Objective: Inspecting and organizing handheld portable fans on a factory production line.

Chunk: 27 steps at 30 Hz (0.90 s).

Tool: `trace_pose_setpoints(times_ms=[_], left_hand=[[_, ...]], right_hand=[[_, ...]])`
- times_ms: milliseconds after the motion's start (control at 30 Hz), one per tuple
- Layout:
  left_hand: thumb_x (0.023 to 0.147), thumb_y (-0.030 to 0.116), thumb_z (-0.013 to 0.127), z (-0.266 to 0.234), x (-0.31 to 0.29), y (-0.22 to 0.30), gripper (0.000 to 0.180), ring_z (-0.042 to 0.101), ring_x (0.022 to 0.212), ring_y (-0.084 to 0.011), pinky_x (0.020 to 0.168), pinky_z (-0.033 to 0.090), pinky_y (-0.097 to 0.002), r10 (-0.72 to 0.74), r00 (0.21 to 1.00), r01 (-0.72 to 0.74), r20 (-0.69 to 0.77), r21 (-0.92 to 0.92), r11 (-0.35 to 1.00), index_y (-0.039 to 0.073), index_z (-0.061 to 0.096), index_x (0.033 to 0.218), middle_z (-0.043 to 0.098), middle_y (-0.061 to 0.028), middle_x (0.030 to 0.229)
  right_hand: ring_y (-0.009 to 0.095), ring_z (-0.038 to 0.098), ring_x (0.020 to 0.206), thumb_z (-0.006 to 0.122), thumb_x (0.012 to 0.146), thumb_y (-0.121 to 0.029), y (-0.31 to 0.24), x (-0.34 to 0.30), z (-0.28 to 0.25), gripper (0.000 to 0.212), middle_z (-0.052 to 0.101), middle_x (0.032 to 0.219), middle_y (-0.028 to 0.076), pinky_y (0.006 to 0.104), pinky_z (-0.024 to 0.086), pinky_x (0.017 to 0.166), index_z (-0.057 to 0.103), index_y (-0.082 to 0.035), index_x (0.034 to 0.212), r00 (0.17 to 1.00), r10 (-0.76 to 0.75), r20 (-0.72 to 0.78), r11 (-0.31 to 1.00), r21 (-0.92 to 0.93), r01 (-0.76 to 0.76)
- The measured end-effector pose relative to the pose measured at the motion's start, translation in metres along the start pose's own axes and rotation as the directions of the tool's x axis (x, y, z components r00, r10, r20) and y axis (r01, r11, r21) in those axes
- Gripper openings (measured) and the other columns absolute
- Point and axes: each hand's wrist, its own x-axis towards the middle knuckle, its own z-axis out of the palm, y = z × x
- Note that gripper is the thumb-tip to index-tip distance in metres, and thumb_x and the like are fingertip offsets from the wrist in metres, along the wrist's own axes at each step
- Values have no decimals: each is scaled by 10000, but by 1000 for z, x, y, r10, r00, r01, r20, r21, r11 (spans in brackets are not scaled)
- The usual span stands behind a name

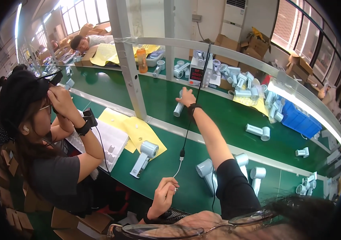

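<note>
My right hand (186, 97) is stretched across to the far side of the divider rail, its fingers curled over the head of a light-blue handheld fan (178, 110) on the green belt. Near the bench's front edge, my left hand (164, 197) is closed on the end of a white cable (178, 168). That cable joins a black cord hanging from above. To the left of it lies another handheld fan (142, 157), partly on yellow paper. More fans (206, 170) lie beside and partly behind my right forearm.
A metal rail (170, 127) and an upright post (128, 68) divide bench and belt. A power supply (196, 75) with red digits stands beyond my right hand. Piled fans (240, 78) and a blue crate (298, 120) are at the right. A co-worker (58, 160) sits close at left.
</note>
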Motion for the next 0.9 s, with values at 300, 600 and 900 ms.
trace_pose_setpoints(times_ms=[300,600,900], left_hand=[[997,115,403,-3,3,2,242,531,745,-150,703,446,-279,31,999,-27,35,-111,993,-26,551,868,572,-152,1052],[996,96,407,18,-10,20,192,547,779,-149,730,454,-277,67,988,-45,142,-153,987,-27,537,928,596,-143,1005],[1013,122,440,87,-18,42,195,589,794,-140,759,474,-268,-40,868,290,495,-440,850,-32,535,939,611,-98,845]], right_hand=[[326,642,930,798,691,19,51,-62,-111,782,491,1169,200,559,574,717,262,-155,1233,947,140,291,496,806,-321],[300,575,1111,683,852,-62,52,-313,-266,711,525,1252,157,465,463,940,265,-147,1421,971,233,49,102,992,-74],[283,547,1090,622,921,-297,49,-466,-202,486,548,1203,175,451,442,952,452,-26,1289,915,395,77,-637,740,213]])
